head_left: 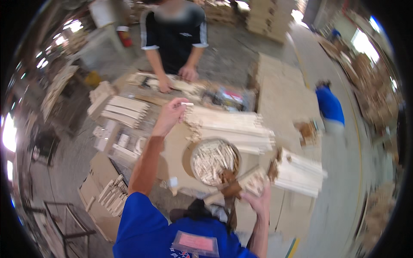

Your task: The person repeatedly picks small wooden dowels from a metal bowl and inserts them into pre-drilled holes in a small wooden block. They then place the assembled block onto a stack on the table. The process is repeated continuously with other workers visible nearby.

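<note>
My left hand (pixel 172 112) is raised over the workbench and pinches a small pale wooden dowel (pixel 187 104), close to the end of a stack of long pale wooden slats (pixel 232 127). My right hand (pixel 257 198) is low at the near edge of the bench, closed around a handful of small wooden dowels (pixel 254 182). Between the two hands stands a round bowl (pixel 214 160) heaped with several short wooden dowels. A brown-handled tool (pixel 230 185) lies just by the bowl's near rim.
Across the bench a person in a black shirt (pixel 174 32) rests both hands on wooden parts (pixel 172 82). More slat stacks lie at left (pixel 124 111) and right (pixel 299 172). A large pale board (pixel 286 92) sits at right, with a person in blue (pixel 329 105) beyond it.
</note>
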A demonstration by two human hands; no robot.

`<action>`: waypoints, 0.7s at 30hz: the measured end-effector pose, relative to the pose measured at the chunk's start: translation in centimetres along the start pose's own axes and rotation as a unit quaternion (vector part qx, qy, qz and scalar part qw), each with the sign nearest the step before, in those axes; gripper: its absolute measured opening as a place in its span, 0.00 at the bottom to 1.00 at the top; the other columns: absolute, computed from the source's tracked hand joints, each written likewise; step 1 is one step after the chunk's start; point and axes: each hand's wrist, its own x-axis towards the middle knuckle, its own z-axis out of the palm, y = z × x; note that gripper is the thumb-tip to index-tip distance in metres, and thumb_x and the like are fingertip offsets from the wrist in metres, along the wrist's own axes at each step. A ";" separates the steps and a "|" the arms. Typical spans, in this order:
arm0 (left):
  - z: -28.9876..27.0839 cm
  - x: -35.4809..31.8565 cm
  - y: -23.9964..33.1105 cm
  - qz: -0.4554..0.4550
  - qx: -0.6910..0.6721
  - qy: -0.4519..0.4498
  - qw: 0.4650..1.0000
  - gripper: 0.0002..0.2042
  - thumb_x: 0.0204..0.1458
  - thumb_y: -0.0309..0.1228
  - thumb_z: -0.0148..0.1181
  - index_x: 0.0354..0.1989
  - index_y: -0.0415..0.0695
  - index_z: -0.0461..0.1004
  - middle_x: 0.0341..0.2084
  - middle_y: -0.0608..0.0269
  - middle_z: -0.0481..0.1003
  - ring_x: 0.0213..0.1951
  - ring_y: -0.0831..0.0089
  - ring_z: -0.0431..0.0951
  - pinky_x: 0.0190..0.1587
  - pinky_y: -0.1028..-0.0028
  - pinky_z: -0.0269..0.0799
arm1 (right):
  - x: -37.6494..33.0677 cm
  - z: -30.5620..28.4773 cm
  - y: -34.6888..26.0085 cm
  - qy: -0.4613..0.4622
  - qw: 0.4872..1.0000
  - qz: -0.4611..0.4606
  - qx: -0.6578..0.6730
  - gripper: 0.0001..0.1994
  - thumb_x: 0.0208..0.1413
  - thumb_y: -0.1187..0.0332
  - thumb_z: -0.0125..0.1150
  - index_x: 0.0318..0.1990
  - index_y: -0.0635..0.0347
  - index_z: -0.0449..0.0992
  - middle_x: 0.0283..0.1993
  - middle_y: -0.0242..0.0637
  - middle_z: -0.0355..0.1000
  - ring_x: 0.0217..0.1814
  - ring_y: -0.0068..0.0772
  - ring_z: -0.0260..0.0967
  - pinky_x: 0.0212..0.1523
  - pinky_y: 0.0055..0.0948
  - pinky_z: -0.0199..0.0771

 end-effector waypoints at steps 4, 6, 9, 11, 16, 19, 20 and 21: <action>8.8 -11.9 4.2 0.175 0.092 -0.138 0.970 0.09 0.61 0.25 0.58 0.47 0.39 0.77 0.30 0.64 0.75 0.29 0.76 0.75 0.33 0.75 0.72 | 0.5 0.0 -0.1 -0.017 0.996 -0.049 -0.077 0.41 0.36 0.64 0.85 0.59 0.63 0.66 0.52 0.41 0.74 0.54 0.33 0.74 0.55 0.35 0.76; 13.2 -16.1 5.6 0.356 0.091 -0.185 0.912 0.06 0.57 0.25 0.61 0.42 0.41 0.79 0.42 0.54 0.75 0.45 0.63 0.77 0.48 0.66 0.73 | 0.6 0.0 0.1 -0.036 0.987 -0.091 -0.131 0.41 0.37 0.62 0.84 0.59 0.63 0.66 0.52 0.42 0.74 0.55 0.34 0.74 0.55 0.36 0.75; 18.5 -19.6 6.1 0.353 0.170 -0.198 0.899 0.05 0.53 0.25 0.65 0.37 0.41 0.79 0.53 0.47 0.70 0.59 0.52 0.69 0.59 0.58 0.67 | 0.0 -0.6 -0.6 -0.040 0.990 -0.092 -0.101 0.41 0.37 0.60 0.84 0.59 0.63 0.67 0.52 0.43 0.74 0.54 0.36 0.74 0.55 0.37 0.74; 19.3 -20.0 5.6 0.356 0.205 -0.204 0.888 0.06 0.54 0.28 0.65 0.39 0.41 0.79 0.55 0.46 0.68 0.61 0.49 0.67 0.62 0.57 0.66 | -0.3 -1.0 -0.2 -0.044 0.990 -0.102 -0.088 0.41 0.37 0.60 0.83 0.59 0.62 0.67 0.51 0.42 0.74 0.53 0.37 0.74 0.54 0.37 0.74; 19.9 -20.7 6.5 0.363 0.276 -0.225 0.861 0.06 0.54 0.27 0.65 0.37 0.40 0.77 0.55 0.46 0.67 0.59 0.47 0.68 0.61 0.55 0.65 | -0.5 -1.5 -0.4 -0.050 0.987 -0.103 -0.111 0.38 0.38 0.60 0.82 0.58 0.60 0.69 0.50 0.41 0.74 0.53 0.38 0.74 0.54 0.37 0.74; 20.1 -20.7 6.5 0.348 0.251 -0.246 0.869 0.06 0.51 0.25 0.65 0.35 0.40 0.74 0.53 0.46 0.68 0.57 0.45 0.68 0.59 0.55 0.66 | -0.5 -1.6 -0.2 -0.059 0.988 -0.102 -0.095 0.37 0.38 0.60 0.82 0.58 0.60 0.70 0.50 0.41 0.74 0.53 0.38 0.74 0.54 0.37 0.74; 20.2 -20.8 6.5 0.324 0.241 -0.251 0.880 0.06 0.51 0.25 0.64 0.36 0.40 0.74 0.52 0.46 0.68 0.56 0.46 0.69 0.58 0.55 0.66 | -0.6 -1.6 -0.1 -0.060 0.988 -0.104 -0.095 0.37 0.38 0.60 0.82 0.58 0.60 0.70 0.50 0.41 0.74 0.53 0.38 0.73 0.54 0.37 0.74; 20.2 -20.8 6.3 0.299 0.229 -0.252 0.892 0.07 0.51 0.25 0.64 0.36 0.40 0.74 0.51 0.46 0.68 0.55 0.46 0.69 0.58 0.55 0.66 | -0.6 -1.5 0.0 -0.063 0.987 -0.106 -0.099 0.37 0.38 0.60 0.82 0.57 0.60 0.70 0.50 0.41 0.74 0.53 0.38 0.73 0.54 0.37 0.74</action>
